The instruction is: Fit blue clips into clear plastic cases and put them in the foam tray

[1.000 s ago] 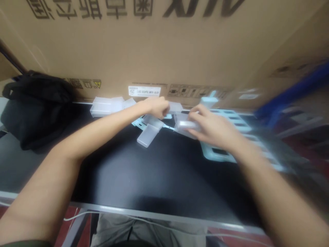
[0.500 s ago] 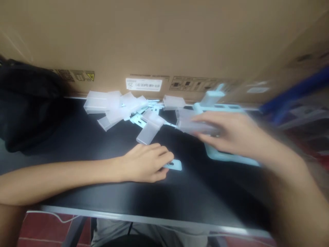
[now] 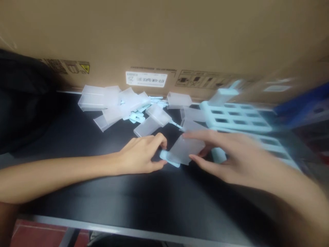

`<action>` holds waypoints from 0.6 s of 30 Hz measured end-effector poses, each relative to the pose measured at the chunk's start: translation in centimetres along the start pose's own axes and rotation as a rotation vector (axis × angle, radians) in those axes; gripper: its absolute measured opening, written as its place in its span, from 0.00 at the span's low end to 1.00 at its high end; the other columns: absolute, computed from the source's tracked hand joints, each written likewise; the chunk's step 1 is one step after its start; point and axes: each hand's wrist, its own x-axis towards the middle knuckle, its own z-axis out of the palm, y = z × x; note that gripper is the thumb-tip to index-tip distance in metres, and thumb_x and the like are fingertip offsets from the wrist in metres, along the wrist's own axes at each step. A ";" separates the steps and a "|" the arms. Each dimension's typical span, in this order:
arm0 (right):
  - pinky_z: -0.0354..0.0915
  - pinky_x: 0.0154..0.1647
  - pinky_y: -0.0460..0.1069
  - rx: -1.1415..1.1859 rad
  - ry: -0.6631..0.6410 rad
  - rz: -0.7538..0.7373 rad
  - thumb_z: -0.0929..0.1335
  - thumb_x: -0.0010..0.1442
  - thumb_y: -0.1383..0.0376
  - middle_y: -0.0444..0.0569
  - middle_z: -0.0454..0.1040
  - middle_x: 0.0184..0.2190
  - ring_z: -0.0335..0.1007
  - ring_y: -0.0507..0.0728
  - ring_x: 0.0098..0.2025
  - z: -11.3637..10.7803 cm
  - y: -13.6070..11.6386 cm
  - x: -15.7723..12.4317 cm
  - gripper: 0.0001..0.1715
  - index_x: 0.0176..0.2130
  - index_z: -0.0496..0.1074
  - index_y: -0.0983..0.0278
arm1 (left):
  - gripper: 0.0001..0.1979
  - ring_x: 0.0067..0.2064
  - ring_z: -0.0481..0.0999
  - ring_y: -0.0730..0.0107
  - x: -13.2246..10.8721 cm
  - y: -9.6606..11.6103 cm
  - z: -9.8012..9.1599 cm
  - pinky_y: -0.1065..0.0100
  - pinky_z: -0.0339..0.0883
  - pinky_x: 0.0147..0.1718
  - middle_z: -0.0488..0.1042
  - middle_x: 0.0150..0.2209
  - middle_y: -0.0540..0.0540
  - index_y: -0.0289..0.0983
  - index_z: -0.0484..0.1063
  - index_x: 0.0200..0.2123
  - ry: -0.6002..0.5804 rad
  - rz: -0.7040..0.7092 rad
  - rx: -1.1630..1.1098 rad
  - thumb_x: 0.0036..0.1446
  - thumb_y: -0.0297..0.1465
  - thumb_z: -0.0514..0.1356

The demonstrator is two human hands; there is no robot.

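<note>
Left hand (image 3: 142, 154) pinches a blue piece (image 3: 171, 161) and right hand (image 3: 226, 151) grips a clear case (image 3: 186, 149), the two meeting above the black table (image 3: 102, 202). Behind lie loose cases (image 3: 92, 97), with a blue rack (image 3: 209, 116) to the right. Farthest, a carton (image 3: 154, 34) bears a yellow warning triangle (image 3: 85, 68) and a white label (image 3: 146, 79), upside down, reading "KFR-46" and "25"; its smallest print is blurred.
</note>
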 end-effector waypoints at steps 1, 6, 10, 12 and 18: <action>0.70 0.32 0.45 0.006 0.005 -0.023 0.68 0.67 0.65 0.44 0.82 0.37 0.78 0.52 0.30 0.3 -0.1 0.1 0.22 0.59 0.72 0.57 | 0.20 0.36 0.79 0.68 0.0 0.0 0.0 0.70 0.64 0.30 0.76 0.39 0.51 0.42 0.65 0.50 -0.001 -0.012 -0.013 0.60 0.42 0.65; 0.71 0.34 0.45 0.050 0.002 -0.097 0.66 0.69 0.68 0.47 0.82 0.45 0.78 0.52 0.33 1.3 -0.3 0.5 0.26 0.64 0.70 0.55 | 0.22 0.34 0.78 0.68 0.2 -0.2 0.0 0.70 0.65 0.31 0.74 0.36 0.53 0.42 0.64 0.51 0.005 -0.044 -0.068 0.59 0.42 0.67; 0.72 0.36 0.46 0.096 -0.032 -0.089 0.66 0.69 0.69 0.47 0.81 0.44 0.79 0.53 0.36 1.7 -0.2 0.6 0.31 0.68 0.65 0.54 | 0.20 0.34 0.78 0.68 0.3 -0.1 -0.1 0.69 0.63 0.30 0.74 0.36 0.53 0.42 0.64 0.49 -0.021 -0.072 -0.096 0.59 0.40 0.67; 0.72 0.35 0.46 0.113 -0.058 -0.094 0.65 0.69 0.70 0.46 0.80 0.42 0.78 0.53 0.35 2.0 -0.3 0.6 0.33 0.70 0.63 0.53 | 0.18 0.34 0.78 0.68 0.3 -0.1 -0.2 0.69 0.64 0.30 0.75 0.37 0.53 0.42 0.64 0.48 -0.039 -0.091 -0.117 0.59 0.39 0.66; 0.67 0.29 0.46 0.087 -0.104 -0.091 0.62 0.66 0.74 0.45 0.75 0.36 0.71 0.51 0.29 3.3 -0.9 0.7 0.40 0.73 0.57 0.55 | 0.13 0.40 0.80 0.65 0.2 -0.2 -0.3 0.65 0.70 0.36 0.78 0.42 0.51 0.43 0.66 0.46 -0.077 -0.118 -0.161 0.61 0.38 0.64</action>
